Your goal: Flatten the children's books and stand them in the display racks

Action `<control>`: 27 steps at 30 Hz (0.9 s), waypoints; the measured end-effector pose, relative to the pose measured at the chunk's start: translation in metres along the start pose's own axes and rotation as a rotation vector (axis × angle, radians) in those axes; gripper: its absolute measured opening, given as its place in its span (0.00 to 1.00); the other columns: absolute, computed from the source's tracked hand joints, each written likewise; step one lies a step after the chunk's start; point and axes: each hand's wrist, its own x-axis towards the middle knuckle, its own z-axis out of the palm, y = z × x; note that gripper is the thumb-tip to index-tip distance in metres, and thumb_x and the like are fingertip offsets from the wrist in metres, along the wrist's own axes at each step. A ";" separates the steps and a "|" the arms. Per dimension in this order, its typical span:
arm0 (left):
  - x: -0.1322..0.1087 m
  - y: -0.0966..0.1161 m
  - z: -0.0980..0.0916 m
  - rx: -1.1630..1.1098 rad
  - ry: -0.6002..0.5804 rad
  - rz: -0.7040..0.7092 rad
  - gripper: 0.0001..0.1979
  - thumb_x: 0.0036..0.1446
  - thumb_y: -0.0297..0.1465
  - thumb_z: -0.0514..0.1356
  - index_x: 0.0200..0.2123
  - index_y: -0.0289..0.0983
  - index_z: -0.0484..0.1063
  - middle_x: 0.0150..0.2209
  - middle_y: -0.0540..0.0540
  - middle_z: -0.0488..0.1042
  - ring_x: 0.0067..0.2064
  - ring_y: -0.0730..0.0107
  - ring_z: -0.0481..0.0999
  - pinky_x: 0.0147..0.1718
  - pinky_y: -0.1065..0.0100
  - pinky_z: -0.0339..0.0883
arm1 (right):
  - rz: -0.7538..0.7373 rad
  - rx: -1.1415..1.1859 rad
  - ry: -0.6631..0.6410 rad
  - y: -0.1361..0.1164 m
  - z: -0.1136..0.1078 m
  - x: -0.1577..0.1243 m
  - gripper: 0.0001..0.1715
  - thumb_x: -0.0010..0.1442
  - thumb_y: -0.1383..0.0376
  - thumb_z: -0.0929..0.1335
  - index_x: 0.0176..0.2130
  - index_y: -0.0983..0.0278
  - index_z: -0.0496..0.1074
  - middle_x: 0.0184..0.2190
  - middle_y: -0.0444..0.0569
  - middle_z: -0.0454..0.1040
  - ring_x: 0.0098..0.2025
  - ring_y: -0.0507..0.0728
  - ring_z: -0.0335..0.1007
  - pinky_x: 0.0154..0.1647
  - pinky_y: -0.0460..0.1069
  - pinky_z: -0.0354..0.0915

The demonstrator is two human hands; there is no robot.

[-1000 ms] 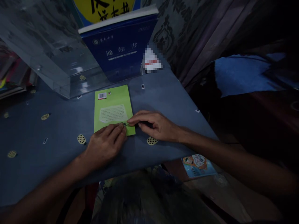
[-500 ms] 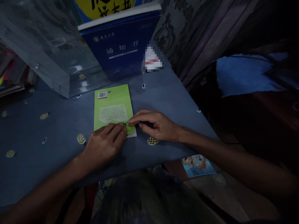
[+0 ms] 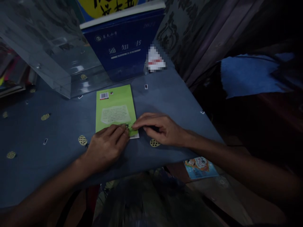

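Observation:
A thin green book (image 3: 115,108) lies face down on the blue tablecloth (image 3: 59,126), its barcode at the far left corner. My left hand (image 3: 106,148) rests on the book's near edge, fingers curled and pressed flat on the cover. My right hand (image 3: 163,128) lies beside the near right corner, thumb and forefinger pinching the cover's edge. That corner is lifted slightly and a sliver of white page shows under it.
A large blue book (image 3: 123,44) stands upright at the back, next to a clear acrylic box (image 3: 54,60). The table's right edge drops off near my right wrist. Below it lies a small illustrated book (image 3: 200,167). Curtains hang at the back right.
My right hand has shifted slightly right and nearer. The book's near right corner has lifted, showing white pages beneath. My left hand has stayed pressed on the cover.

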 end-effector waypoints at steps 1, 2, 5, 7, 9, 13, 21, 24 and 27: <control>0.000 0.000 0.000 0.008 0.001 0.003 0.07 0.66 0.23 0.59 0.43 0.30 0.78 0.43 0.41 0.83 0.42 0.59 0.82 0.34 0.62 0.78 | -0.006 -0.004 0.004 -0.001 0.000 -0.001 0.22 0.62 0.76 0.62 0.47 0.62 0.79 0.40 0.51 0.81 0.44 0.56 0.79 0.44 0.52 0.75; -0.001 0.001 0.000 0.016 0.000 0.004 0.07 0.66 0.24 0.59 0.43 0.30 0.78 0.43 0.41 0.83 0.42 0.59 0.82 0.35 0.62 0.78 | -0.012 -0.007 0.005 -0.003 0.000 -0.003 0.22 0.63 0.76 0.62 0.47 0.61 0.80 0.40 0.51 0.81 0.44 0.56 0.79 0.44 0.52 0.75; -0.001 0.002 0.001 0.036 -0.003 0.009 0.08 0.66 0.26 0.60 0.44 0.29 0.78 0.43 0.42 0.83 0.43 0.59 0.82 0.36 0.62 0.79 | -0.037 -0.022 -0.006 -0.006 0.000 -0.008 0.23 0.63 0.77 0.61 0.48 0.62 0.80 0.40 0.53 0.81 0.47 0.57 0.78 0.45 0.52 0.75; -0.002 0.004 0.002 0.049 -0.001 0.011 0.08 0.66 0.26 0.61 0.44 0.28 0.78 0.43 0.42 0.83 0.44 0.58 0.82 0.37 0.61 0.80 | -0.074 -0.059 -0.020 -0.006 0.000 -0.011 0.22 0.63 0.78 0.62 0.48 0.64 0.79 0.40 0.53 0.82 0.47 0.58 0.77 0.46 0.53 0.75; -0.002 0.005 0.003 0.058 0.003 0.014 0.08 0.65 0.25 0.61 0.44 0.28 0.78 0.42 0.41 0.83 0.44 0.58 0.83 0.37 0.61 0.80 | -0.129 -0.107 -0.034 -0.006 0.000 -0.014 0.22 0.62 0.79 0.62 0.49 0.65 0.78 0.40 0.53 0.82 0.48 0.58 0.77 0.47 0.54 0.75; -0.002 0.006 0.003 0.067 0.001 0.022 0.08 0.65 0.25 0.61 0.44 0.27 0.78 0.43 0.40 0.83 0.43 0.58 0.83 0.37 0.62 0.80 | -0.212 -0.285 -0.116 -0.007 -0.001 -0.018 0.23 0.63 0.78 0.62 0.51 0.64 0.76 0.40 0.51 0.82 0.47 0.58 0.75 0.47 0.55 0.73; -0.003 0.004 0.004 -0.050 0.016 -0.031 0.11 0.68 0.26 0.56 0.45 0.27 0.77 0.44 0.40 0.83 0.46 0.57 0.81 0.42 0.60 0.78 | -0.270 -0.614 -0.167 -0.015 0.011 -0.024 0.15 0.70 0.75 0.62 0.46 0.67 0.76 0.40 0.52 0.82 0.39 0.56 0.70 0.40 0.52 0.64; 0.000 -0.003 0.006 -0.124 -0.042 -0.045 0.14 0.70 0.27 0.53 0.51 0.29 0.75 0.50 0.39 0.81 0.52 0.55 0.79 0.46 0.56 0.76 | -0.280 -0.659 -0.147 -0.014 0.015 -0.027 0.15 0.70 0.74 0.62 0.44 0.67 0.77 0.41 0.53 0.81 0.41 0.57 0.71 0.41 0.53 0.63; 0.012 -0.016 0.015 -0.167 -0.136 -0.076 0.17 0.71 0.29 0.51 0.56 0.29 0.72 0.56 0.36 0.78 0.57 0.53 0.76 0.49 0.54 0.73 | -0.283 -0.669 -0.148 -0.015 0.015 -0.028 0.13 0.69 0.74 0.63 0.43 0.67 0.77 0.42 0.54 0.81 0.41 0.57 0.70 0.41 0.53 0.63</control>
